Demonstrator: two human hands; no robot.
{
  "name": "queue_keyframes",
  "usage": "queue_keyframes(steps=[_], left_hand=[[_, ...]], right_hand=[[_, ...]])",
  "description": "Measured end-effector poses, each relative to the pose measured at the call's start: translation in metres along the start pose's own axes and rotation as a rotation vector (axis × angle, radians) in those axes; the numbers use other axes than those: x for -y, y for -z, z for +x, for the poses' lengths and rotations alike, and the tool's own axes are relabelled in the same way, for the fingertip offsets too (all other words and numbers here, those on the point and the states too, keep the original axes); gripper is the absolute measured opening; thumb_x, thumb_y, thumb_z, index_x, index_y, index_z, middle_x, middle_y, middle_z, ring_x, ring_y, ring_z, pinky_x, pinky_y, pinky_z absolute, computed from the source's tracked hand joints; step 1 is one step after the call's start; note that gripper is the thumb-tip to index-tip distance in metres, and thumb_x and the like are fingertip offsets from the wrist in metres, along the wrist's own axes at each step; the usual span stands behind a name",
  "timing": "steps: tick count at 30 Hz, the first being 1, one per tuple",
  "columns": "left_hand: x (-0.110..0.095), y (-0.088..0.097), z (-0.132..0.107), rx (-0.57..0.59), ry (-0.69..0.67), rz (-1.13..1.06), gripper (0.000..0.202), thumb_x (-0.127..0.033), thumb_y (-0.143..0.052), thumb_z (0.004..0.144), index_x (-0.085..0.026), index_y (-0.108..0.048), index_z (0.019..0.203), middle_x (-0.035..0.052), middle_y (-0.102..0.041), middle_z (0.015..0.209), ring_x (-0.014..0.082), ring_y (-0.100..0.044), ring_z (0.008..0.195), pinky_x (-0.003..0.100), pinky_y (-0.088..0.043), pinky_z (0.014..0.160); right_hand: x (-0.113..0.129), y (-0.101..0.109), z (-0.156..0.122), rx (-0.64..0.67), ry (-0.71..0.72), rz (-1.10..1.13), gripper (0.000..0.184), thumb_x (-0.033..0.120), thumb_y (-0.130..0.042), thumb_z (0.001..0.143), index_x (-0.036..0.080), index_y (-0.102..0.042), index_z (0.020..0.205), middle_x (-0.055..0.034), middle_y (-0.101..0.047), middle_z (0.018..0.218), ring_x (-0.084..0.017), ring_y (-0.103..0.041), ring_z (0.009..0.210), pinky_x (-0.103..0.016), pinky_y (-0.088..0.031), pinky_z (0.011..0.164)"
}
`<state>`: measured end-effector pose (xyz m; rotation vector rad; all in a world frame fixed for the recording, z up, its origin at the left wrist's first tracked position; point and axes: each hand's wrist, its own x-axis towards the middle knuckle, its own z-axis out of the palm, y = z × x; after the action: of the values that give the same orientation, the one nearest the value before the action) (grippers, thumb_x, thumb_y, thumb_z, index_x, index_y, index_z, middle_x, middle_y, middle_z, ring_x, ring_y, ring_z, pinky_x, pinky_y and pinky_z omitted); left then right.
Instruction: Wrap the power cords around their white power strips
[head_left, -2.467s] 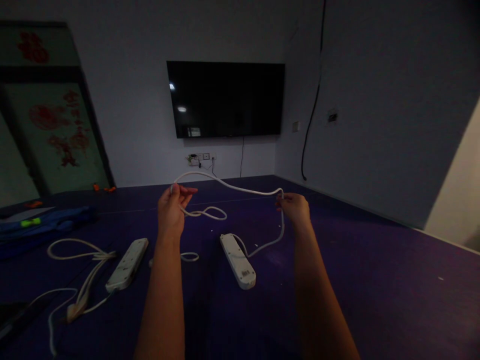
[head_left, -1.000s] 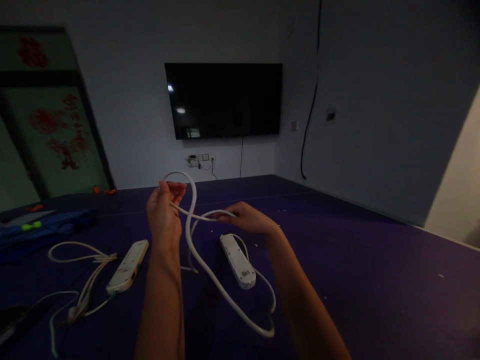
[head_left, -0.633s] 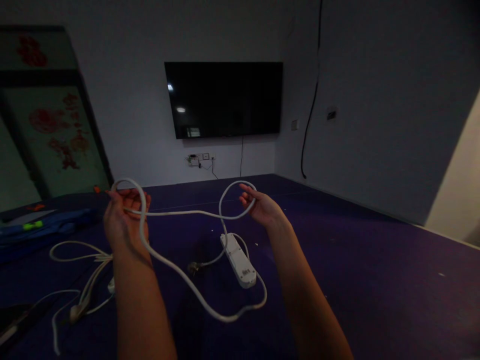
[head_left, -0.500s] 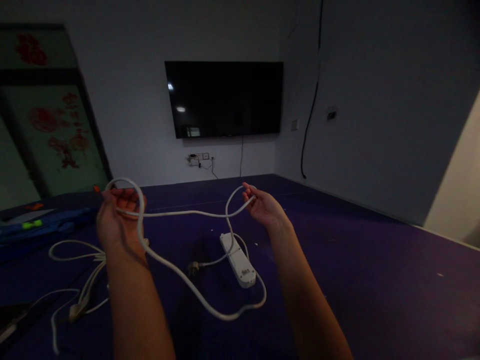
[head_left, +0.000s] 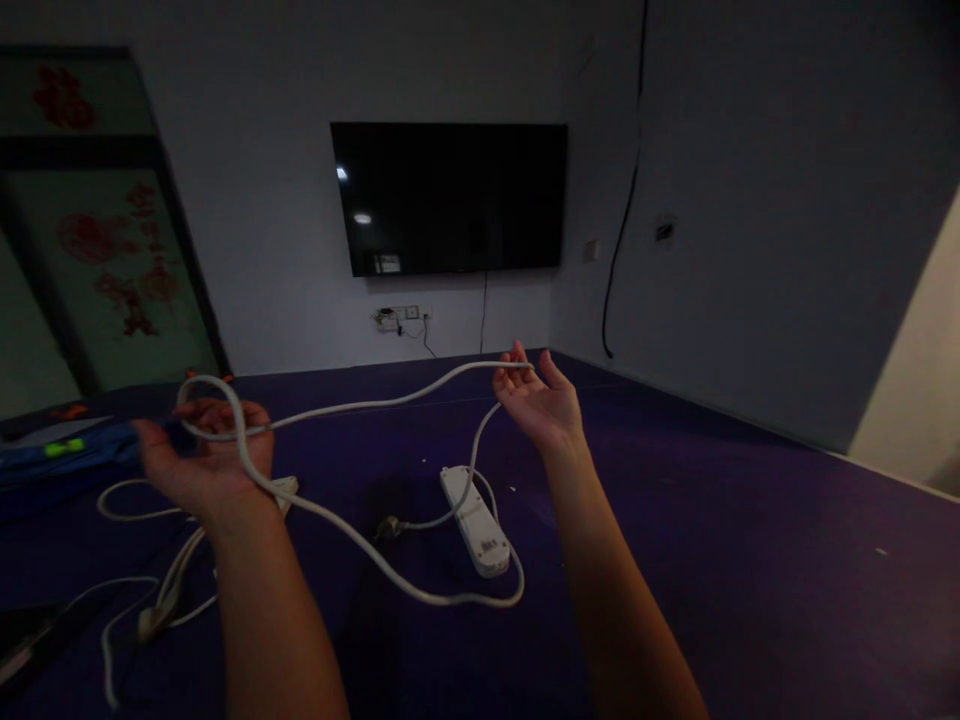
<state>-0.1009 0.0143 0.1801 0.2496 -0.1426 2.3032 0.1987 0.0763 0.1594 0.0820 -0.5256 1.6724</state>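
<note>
A white power cord is held in the air between my two hands. My left hand is palm up, thumb spread, with a loop of the cord lying across its loosely curled fingers. Palm up too, my right hand carries the cord over its fingers, the thumb standing apart. Below them a white power strip lies face down on the purple surface, joined to the cord. The cord's plug rests left of the strip.
Another bundle of white cable lies at left, with a white strip end partly behind my left arm. Blue cloth sits at far left. A television hangs on the far wall; a black cable dangles at right.
My left hand has moved left and slightly down, its thumb opening outward. My right hand has moved a little right and up, its fingers loosening. The cord between them has risen at its right end.
</note>
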Motion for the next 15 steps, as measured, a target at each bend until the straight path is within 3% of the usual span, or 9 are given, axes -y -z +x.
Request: queue_keyframes(steps=[3,7,9,13,15], left_hand=[[-0.006,0.007,0.003,0.075,-0.022,0.005,0.036,-0.05,-0.055,0.076,-0.018,-0.039,0.068,-0.0115,-0.043,0.052,0.0007,-0.04,0.039,0.015,-0.036,0.044],[-0.014,0.014,0.009,0.16,-0.125,0.104,0.041,-0.038,-0.072,0.061,-0.018,-0.037,0.066,-0.0115,-0.041,0.056,-0.0008,-0.041,0.044,0.011,-0.038,0.046],[-0.014,0.015,0.012,0.114,-0.179,0.186,0.04,-0.026,-0.074,0.056,-0.017,-0.036,0.064,-0.0109,-0.04,0.057,-0.0003,-0.04,0.045,0.012,-0.039,0.047],[-0.01,0.015,0.017,-0.108,-0.278,0.418,0.037,-0.005,-0.067,0.049,-0.018,-0.038,0.069,-0.0083,-0.048,0.065,0.0032,-0.045,0.051,0.015,-0.042,0.048],[-0.008,0.017,0.018,-0.112,-0.344,0.541,0.049,0.002,-0.065,0.043,-0.02,-0.04,0.078,-0.0062,-0.054,0.074,0.006,-0.05,0.057,0.016,-0.043,0.048]], right_hand=[[-0.001,0.007,0.004,-0.092,-0.028,-0.082,0.021,0.03,-0.045,0.09,0.017,-0.06,0.097,-0.0022,-0.067,0.074,-0.013,-0.065,0.077,-0.025,-0.054,0.07],[0.001,0.017,0.009,-0.219,-0.042,-0.252,0.019,0.029,-0.048,0.088,0.017,-0.062,0.084,-0.0007,-0.067,0.067,-0.011,-0.064,0.067,-0.021,-0.053,0.061],[0.002,0.019,0.01,-0.238,-0.058,-0.353,0.019,0.027,-0.048,0.088,0.017,-0.063,0.08,-0.0006,-0.067,0.066,-0.01,-0.064,0.063,-0.019,-0.051,0.057],[0.0,0.013,0.005,-0.207,-0.034,-0.646,0.022,0.026,-0.05,0.086,0.015,-0.067,0.076,-0.0031,-0.069,0.068,-0.009,-0.063,0.058,-0.018,-0.048,0.053],[-0.003,0.006,0.0,-0.183,0.025,-0.828,0.023,0.027,-0.053,0.084,0.014,-0.068,0.074,-0.0046,-0.069,0.067,-0.01,-0.063,0.057,-0.018,-0.047,0.052]])
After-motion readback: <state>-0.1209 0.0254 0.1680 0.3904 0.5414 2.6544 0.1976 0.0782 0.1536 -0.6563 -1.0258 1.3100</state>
